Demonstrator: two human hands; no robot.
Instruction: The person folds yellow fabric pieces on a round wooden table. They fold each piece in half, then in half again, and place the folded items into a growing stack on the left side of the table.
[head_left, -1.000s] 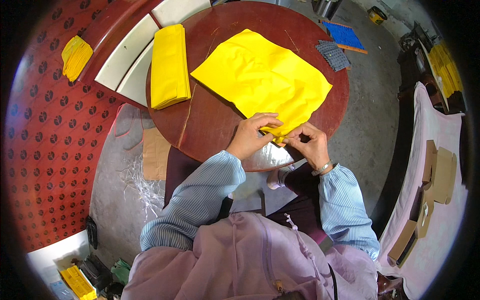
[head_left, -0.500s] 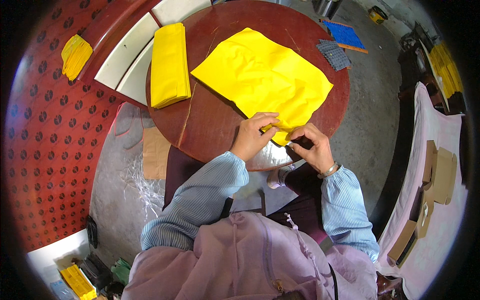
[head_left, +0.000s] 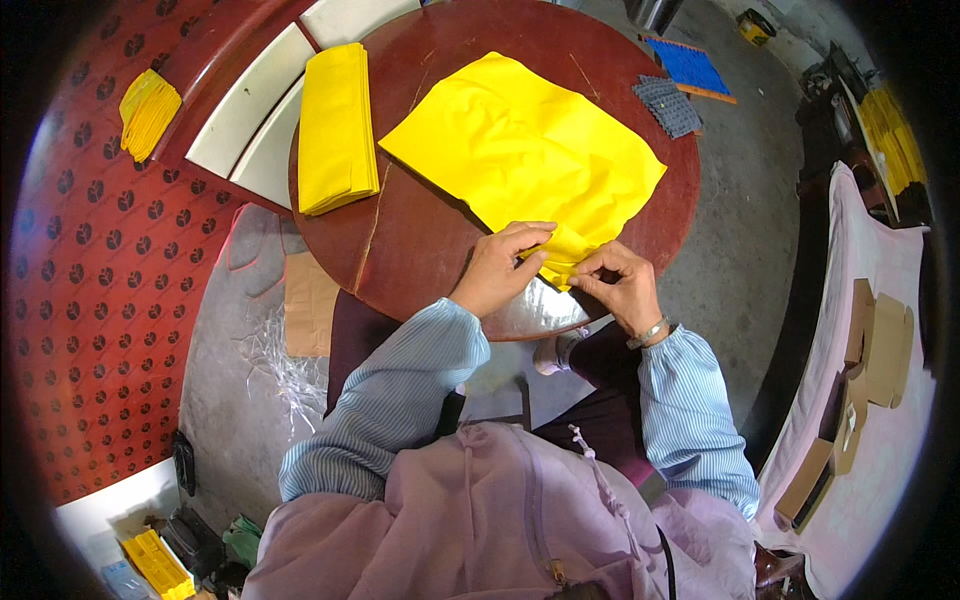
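Observation:
A wrinkled yellow fabric sheet (head_left: 530, 140) lies spread on the round red-brown table (head_left: 420, 255), its near end bunched at the table's front edge. My left hand (head_left: 500, 266) has its fingers closed on the left side of that bunched end. At the right side, my right hand (head_left: 617, 288) pinches the same end between thumb and fingers. The fingertips of both hands are partly hidden by folds of the fabric. Left of the sheet rests a neat stack of folded yellow fabric (head_left: 338, 130).
A grey textured mat (head_left: 668, 107) sits at the table's right rim, near a blue panel (head_left: 692, 68). More folded yellow pieces (head_left: 150, 115) lie on the red patterned surface at left. Cardboard boxes (head_left: 886, 350) rest on a pink cloth at right. White strands (head_left: 285, 365) litter the floor.
The near end of the sheet is gathered more tightly between my hands. My right thumb and fingers have closed together on its edge; my left hand has shifted slightly.

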